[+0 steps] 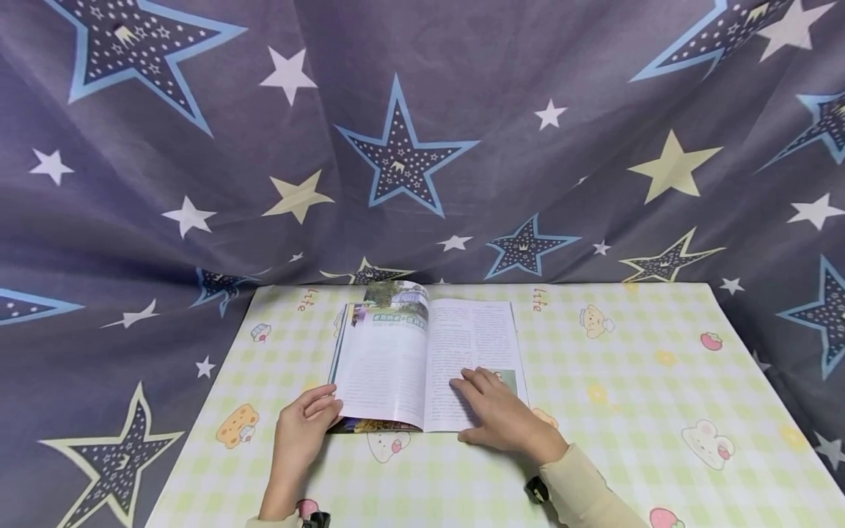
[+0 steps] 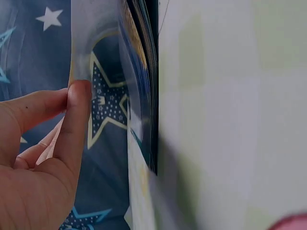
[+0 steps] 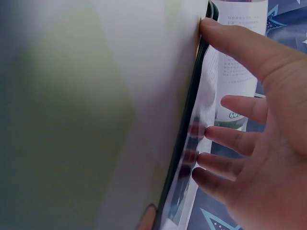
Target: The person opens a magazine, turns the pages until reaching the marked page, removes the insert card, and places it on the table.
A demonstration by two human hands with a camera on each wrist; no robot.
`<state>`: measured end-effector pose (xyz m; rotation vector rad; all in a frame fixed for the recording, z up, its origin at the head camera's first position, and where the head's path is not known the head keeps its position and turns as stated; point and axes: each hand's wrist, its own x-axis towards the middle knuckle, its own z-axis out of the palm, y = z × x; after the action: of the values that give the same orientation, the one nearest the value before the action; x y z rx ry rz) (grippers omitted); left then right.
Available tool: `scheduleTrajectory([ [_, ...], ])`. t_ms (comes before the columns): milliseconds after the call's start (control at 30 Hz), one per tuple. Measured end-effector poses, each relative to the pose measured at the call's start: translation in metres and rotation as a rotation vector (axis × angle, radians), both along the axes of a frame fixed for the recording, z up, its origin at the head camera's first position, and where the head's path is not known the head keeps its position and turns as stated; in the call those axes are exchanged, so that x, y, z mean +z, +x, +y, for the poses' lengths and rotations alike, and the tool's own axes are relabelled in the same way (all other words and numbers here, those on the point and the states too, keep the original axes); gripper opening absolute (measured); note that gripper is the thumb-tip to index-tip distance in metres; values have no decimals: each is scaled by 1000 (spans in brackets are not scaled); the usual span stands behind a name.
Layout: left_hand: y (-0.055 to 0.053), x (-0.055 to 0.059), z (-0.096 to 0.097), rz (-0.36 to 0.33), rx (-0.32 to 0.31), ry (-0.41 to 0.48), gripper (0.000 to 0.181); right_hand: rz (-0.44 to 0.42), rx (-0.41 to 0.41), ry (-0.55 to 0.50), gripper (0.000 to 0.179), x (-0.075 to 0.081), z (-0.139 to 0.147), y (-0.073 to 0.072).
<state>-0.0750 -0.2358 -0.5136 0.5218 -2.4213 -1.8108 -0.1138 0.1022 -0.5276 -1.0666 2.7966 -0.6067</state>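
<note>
An open magazine (image 1: 455,337) lies on the table, with printed text on both pages and a photo at the top of the left one. At the lower left corner my left hand (image 1: 300,429) pinches the edge of the left page (image 1: 386,367) between thumb and fingers. In the left wrist view that page (image 2: 93,24) stands lifted away from the stack of pages (image 2: 144,62) below it. My right hand (image 1: 498,418) rests on the lower part of the right page with fingers spread. The right wrist view shows its fingertips touching the page and the thumb (image 3: 235,40) at the magazine's edge.
Under the magazine is a table (image 1: 627,411) with a pale green checked cloth printed with cartoon figures. A dark curtain (image 1: 502,95) with stars hangs behind the table and along its sides. Dark wrist straps (image 1: 537,490) show at both sleeves.
</note>
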Motion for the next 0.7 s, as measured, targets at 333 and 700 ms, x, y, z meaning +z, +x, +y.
scheduleTrajectory([
  [333,0,-3,-4,7,43,-83,30,16,37,-41,59,3,7,-2],
  [700,-3,-4,-4,7,46,-108,30,62,47,-52,66,1,5,-3],
])
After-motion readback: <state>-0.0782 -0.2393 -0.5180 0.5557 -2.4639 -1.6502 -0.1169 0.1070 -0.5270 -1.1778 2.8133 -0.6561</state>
